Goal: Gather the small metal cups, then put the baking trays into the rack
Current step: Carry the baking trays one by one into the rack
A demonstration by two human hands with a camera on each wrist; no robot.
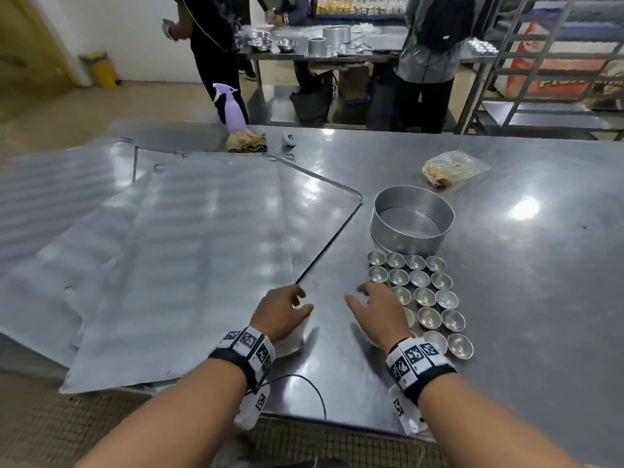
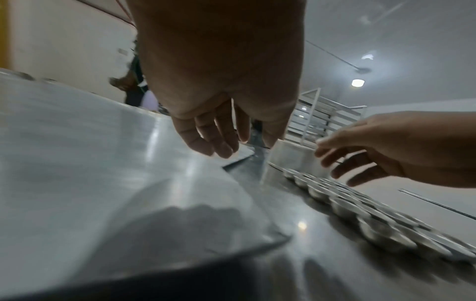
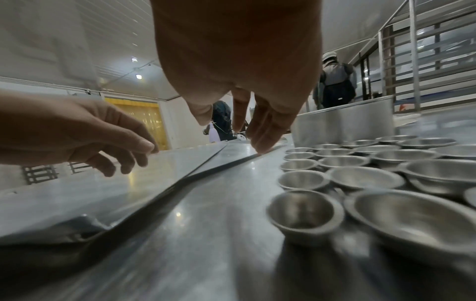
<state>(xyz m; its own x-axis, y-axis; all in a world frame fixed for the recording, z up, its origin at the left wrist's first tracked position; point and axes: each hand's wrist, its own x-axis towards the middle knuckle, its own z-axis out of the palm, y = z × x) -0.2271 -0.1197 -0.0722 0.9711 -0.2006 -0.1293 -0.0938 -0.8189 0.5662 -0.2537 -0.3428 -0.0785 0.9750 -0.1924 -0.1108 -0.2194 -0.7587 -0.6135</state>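
Several small metal cups [image 1: 426, 296] [image 3: 305, 211] [image 2: 345, 207] stand in tight rows on the steel table [image 1: 526, 298], just in front of a round cake tin [image 1: 412, 220]. Large flat baking trays [image 1: 175, 251] [image 2: 103, 163] [image 3: 77, 193] lie overlapped on the table's left half. My right hand [image 1: 374, 310] [image 3: 247, 126] hovers with relaxed fingers at the left edge of the cup rows and holds nothing. My left hand [image 1: 287, 310] [image 2: 219, 140] hangs loosely curled above the near right corner of the top tray, also with nothing in it.
A tall metal rack [image 1: 547, 62] stands beyond the table's far right. A purple spray bottle [image 1: 231, 108], a folded cloth [image 1: 245, 140] and a plastic bag [image 1: 452, 168] lie at the far side. People stand at another steel table [image 1: 324, 52] behind.
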